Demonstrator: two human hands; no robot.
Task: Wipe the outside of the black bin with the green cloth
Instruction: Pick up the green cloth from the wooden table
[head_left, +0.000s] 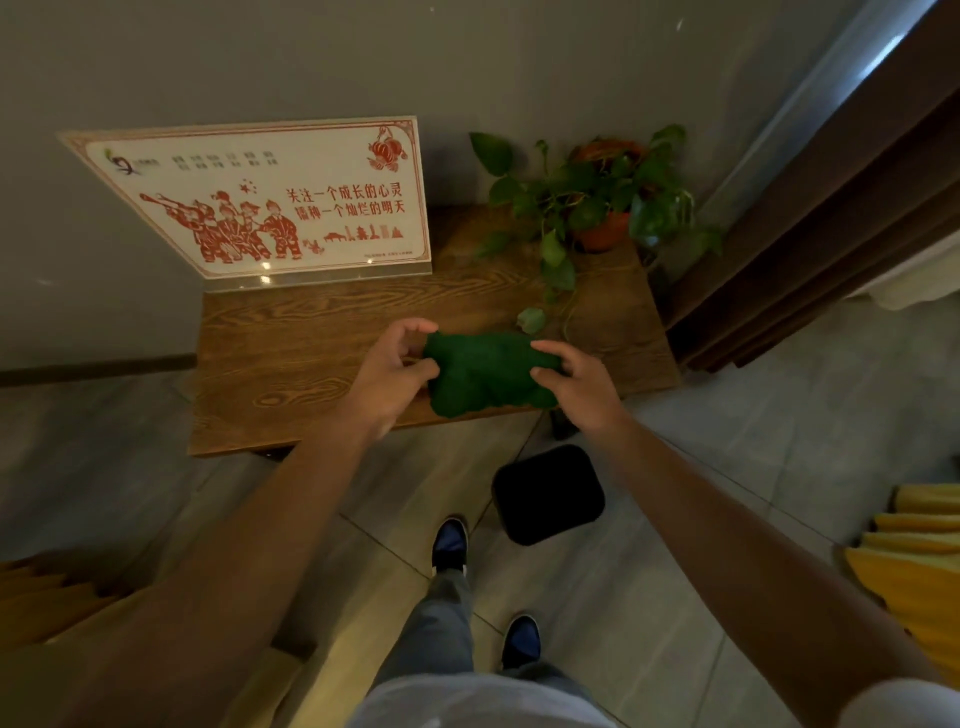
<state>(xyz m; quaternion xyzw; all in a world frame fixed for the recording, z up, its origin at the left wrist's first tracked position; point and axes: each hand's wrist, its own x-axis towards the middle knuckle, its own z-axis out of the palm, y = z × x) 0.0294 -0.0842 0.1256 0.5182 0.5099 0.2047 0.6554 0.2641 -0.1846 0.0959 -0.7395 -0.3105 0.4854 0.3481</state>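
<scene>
A crumpled green cloth (485, 371) is held over the front edge of a wooden table (311, 353). My left hand (392, 374) pinches the cloth's left end between thumb and fingers. My right hand (574, 379) grips its right end. The black bin (548, 493) stands on the tiled floor below the table's front right corner, seen from above as a dark rounded square. Neither hand touches the bin, which sits well below the cloth.
A red-and-white sign in a clear stand (270, 202) leans at the table's back. A potted plant (597, 202) trails leaves over the back right. Dark curtains (810, 234) hang at right. Yellow fabric (919, 561) lies at the right edge. My feet (449, 543) stand left of the bin.
</scene>
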